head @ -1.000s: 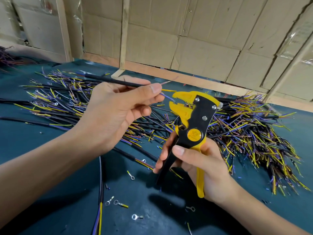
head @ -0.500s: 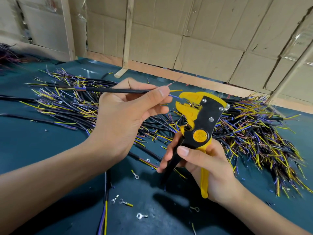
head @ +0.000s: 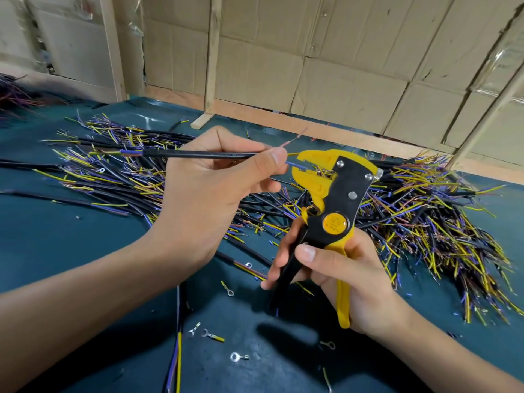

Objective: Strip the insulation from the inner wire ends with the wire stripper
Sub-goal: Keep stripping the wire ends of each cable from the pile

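Change since half a second ago: blue inner wire (head: 295, 165) is now reaching into the stripper's yellow jaws, where earlier its tip was sitting just short of them; both hands are staying in nearly the same pose.

Nearest: loose ring terminals (head: 239, 357) and a fork terminal with yellow sleeve (head: 212, 335) are lying scattered on the dark teal table mat (head: 56, 245), small bright metal bits against the matte surface.

Right hand (head: 346, 282) is gripping the wire stripper (head: 330, 214), thumb across the black handle, fingers curled round both handles; yellow handle is poking out below the palm. Tool is standing upright, black steel body, yellow plastic jaws, round yellow hub.

Left hand (head: 209, 191) is pinching the black cable (head: 198, 155) between thumb and forefinger, cable running level to the left. A yellow inner wire (head: 293, 154) and a stripped coppery strand (head: 295, 139) are splaying out past the fingertips.

Behind: a heap of cut cables (head: 411, 217), black sheaths with yellow and purple-blue cores, is spreading across the mat, partly hidden by both hands.

Farthest: cardboard panels (head: 326, 52) and bare wooden battens (head: 211, 52) are forming the back wall.
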